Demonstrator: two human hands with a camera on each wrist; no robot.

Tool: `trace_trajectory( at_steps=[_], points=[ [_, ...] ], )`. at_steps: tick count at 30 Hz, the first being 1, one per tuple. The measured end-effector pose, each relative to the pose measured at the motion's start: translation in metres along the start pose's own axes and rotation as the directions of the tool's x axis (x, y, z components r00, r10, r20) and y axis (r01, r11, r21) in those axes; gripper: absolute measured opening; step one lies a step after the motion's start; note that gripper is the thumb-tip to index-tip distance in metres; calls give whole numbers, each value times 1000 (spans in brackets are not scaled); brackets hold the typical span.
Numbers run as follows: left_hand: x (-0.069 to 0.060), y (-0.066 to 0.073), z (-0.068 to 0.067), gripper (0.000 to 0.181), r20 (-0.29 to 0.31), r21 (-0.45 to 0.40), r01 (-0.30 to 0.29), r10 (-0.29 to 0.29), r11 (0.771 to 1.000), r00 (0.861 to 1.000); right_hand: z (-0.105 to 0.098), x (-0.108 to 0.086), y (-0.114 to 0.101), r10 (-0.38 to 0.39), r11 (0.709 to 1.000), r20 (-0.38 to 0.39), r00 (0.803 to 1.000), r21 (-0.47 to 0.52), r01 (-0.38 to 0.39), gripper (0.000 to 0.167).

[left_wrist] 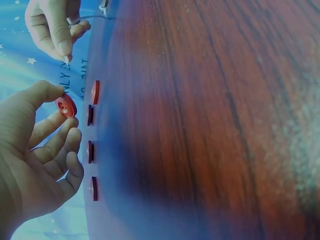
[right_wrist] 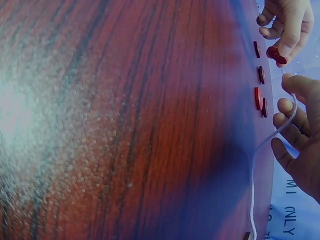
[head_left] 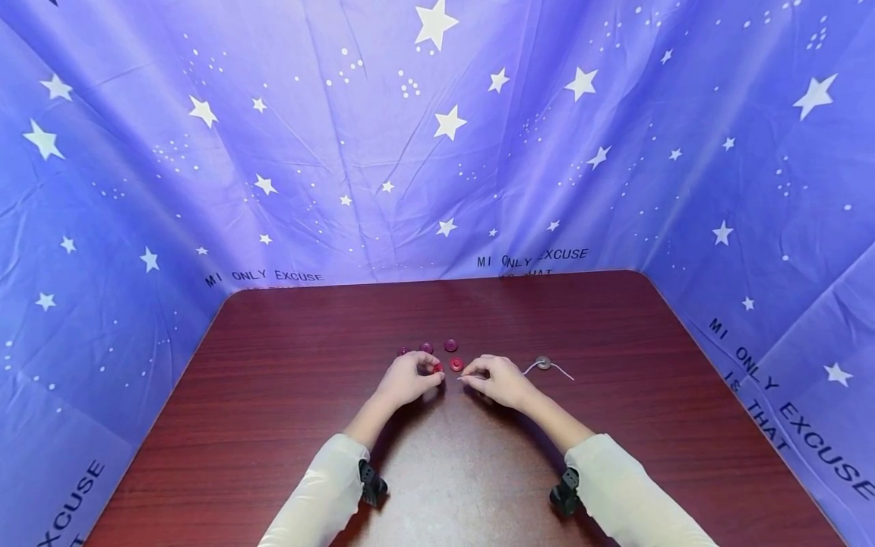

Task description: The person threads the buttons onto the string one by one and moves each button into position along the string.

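Observation:
My left hand [head_left: 408,380] pinches a red button [left_wrist: 65,105] at its edge between thumb and finger; holes show in its face. Facing it, a short distance to the right, my right hand [head_left: 502,382] pinches one end of a white string [right_wrist: 252,190], with a small tip sticking out toward the button. A gap separates tip and button. From the right hand the string trails to a greyish button [head_left: 543,363] lying on the table, and a loose tail extends past it. Another red button [head_left: 456,365] lies on the table between the hands.
Beyond the hands, dark purple-red buttons lie on the table: one [head_left: 450,345] behind the red one, another [head_left: 427,347] to its left, and a third [head_left: 403,352] partly hidden by the left hand. The brown wooden table [head_left: 287,334] meets a blue star-patterned curtain [head_left: 383,137] around its sides.

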State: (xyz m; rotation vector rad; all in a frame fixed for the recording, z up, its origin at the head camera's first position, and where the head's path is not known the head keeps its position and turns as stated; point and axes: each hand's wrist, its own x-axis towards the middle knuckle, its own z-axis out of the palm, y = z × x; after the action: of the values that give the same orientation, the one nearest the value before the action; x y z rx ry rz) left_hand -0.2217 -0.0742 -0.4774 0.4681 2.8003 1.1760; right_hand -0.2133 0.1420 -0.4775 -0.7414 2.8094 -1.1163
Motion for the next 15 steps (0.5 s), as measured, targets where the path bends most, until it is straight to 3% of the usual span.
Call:
trace_trajectory(
  at_steps=[7,15],
  points=[
    [0,-3,-2,24,8,-163,-29,31,986,999,-1,0,-1,16,1000,-16,1000,13,-16,6],
    [2,-12,3,27,28,-347,2,9,938,1000,-1,0,-3,16,999,-50,999,37,-14,7]
  ],
)
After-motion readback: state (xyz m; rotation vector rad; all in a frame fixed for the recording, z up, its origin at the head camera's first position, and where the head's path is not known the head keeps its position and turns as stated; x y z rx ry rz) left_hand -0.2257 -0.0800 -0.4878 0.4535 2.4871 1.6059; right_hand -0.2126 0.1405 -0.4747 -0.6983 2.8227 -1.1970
